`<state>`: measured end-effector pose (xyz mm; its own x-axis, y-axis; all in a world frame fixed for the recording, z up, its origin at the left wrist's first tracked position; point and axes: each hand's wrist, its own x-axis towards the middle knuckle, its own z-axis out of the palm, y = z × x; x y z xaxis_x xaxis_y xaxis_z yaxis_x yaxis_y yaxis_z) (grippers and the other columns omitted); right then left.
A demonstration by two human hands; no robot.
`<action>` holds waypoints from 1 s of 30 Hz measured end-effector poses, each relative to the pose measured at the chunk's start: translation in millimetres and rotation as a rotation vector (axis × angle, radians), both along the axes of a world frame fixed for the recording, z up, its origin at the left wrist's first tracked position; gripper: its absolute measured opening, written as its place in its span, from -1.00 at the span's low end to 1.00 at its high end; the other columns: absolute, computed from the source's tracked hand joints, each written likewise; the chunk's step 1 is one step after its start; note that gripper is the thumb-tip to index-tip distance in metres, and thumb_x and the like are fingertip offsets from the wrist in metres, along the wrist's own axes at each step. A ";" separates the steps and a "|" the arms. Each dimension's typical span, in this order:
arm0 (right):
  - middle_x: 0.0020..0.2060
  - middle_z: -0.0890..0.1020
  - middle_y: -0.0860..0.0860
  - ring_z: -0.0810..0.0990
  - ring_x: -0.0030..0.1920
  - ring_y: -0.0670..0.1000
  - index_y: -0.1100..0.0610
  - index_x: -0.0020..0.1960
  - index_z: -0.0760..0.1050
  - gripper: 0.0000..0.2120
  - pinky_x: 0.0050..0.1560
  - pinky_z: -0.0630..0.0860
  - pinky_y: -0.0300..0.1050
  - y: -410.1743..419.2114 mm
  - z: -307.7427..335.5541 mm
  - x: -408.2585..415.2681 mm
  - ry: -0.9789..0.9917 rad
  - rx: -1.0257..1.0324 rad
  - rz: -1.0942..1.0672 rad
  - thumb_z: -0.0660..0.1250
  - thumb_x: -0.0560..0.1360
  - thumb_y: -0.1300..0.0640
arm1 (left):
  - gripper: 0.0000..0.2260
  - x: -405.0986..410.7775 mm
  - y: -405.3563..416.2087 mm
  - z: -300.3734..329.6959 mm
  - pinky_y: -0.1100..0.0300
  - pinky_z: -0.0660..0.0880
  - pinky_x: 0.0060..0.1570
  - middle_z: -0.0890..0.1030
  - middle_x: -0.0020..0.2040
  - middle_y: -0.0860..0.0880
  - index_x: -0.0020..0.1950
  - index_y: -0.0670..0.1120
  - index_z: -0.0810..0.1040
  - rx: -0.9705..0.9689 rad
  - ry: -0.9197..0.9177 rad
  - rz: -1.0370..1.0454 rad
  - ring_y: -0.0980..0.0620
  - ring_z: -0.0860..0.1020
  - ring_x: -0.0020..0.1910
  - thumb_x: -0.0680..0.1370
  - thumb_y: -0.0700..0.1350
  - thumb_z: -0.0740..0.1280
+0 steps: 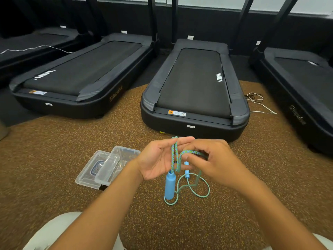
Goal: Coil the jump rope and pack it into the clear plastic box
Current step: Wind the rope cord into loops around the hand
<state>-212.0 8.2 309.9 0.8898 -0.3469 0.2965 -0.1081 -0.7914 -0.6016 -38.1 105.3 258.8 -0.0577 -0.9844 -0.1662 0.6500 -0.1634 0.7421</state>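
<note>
From the head camera, both hands are raised above a speckled brown floor (pixel 54 150). The left hand (pixel 158 159) is held palm-up and flat, fingers extended, with the jump rope (pixel 173 156) looped over its fingertips. The right hand (pixel 212 159) is curled, pinching a strand of the rope. One blue handle (pixel 170 185) hangs below the left palm; a second handle (pixel 186 169) dangles near it, and loose loops lie on the floor. The clear plastic box (pixel 115 163) sits open left of the hands, on its lid (pixel 88 170). Black treadmills (pixel 194 83) stand beyond.
</note>
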 end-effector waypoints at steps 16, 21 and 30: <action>-0.17 0.71 -0.11 0.63 -0.17 -0.14 -0.02 -0.03 0.69 -0.90 -0.15 0.50 -0.30 -19.2 -11.6 14.2 0.011 0.079 -0.077 0.53 0.49 0.14 | -0.54 -4.5 2.4 -3.3 -0.39 0.21 0.47 0.49 0.43 -0.30 0.46 -0.25 0.45 0.044 -0.105 -0.107 -0.35 0.46 0.41 0.68 0.00 0.12; -0.16 0.68 -0.13 0.61 -0.16 -0.16 -0.09 -0.05 0.68 -0.88 -0.14 0.46 -0.34 -24.4 -15.6 13.8 0.021 0.076 -0.088 0.53 0.49 0.12 | -0.53 -4.2 -0.2 -6.0 -0.38 0.24 0.46 0.36 0.52 -0.34 0.48 -0.26 0.43 0.065 -0.104 -0.123 -0.41 0.40 0.44 0.67 0.00 0.13; -0.13 0.67 -0.07 0.64 -0.11 -0.08 -0.01 -0.05 0.71 -0.91 -0.06 0.54 -0.15 -29.9 -15.3 11.7 0.017 0.100 -0.072 0.56 0.47 0.11 | -0.53 -5.2 -0.7 -7.2 -0.35 0.35 0.40 0.45 0.46 -0.34 0.53 -0.26 0.33 0.073 -0.158 -0.170 -0.47 0.42 0.40 0.69 -0.03 0.10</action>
<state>-200.3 -21.7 294.7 0.8662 -0.4372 0.2420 -0.1737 -0.7175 -0.6746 -43.3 104.6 251.7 -0.1890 -0.9479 -0.2566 0.4854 -0.3173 0.8147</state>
